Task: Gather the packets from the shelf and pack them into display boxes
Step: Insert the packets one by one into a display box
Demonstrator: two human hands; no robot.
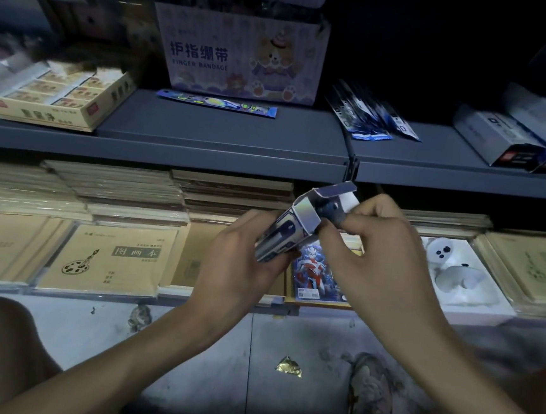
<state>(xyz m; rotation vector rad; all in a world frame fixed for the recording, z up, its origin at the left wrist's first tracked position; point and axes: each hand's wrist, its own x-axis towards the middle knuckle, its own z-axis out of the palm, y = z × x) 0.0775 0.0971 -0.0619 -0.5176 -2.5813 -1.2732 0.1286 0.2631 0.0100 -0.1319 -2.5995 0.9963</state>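
I hold a small silver-blue display box point(291, 228) in front of the lower shelf, its top flaps standing open. My left hand point(241, 257) grips the box's lower body. My right hand point(380, 246) pinches dark packets at the box's open mouth. A pile of dark blue packets point(372, 116) lies on the grey upper shelf point(225, 136) to the right. One long blue packet point(218, 102) lies flat in front of the purple bandage carton point(242, 55). A packet with a red and blue figure point(312, 269) lies on the lower shelf under my hands.
A yellow tray of small boxes point(60, 99) sits at the upper left, and grey boxes point(515, 135) lie at the upper right. Brown sketchbooks point(112, 258) and stacked pads fill the lower shelf. A white toy box point(460, 276) sits right. A foil scrap point(289, 368) lies on the floor.
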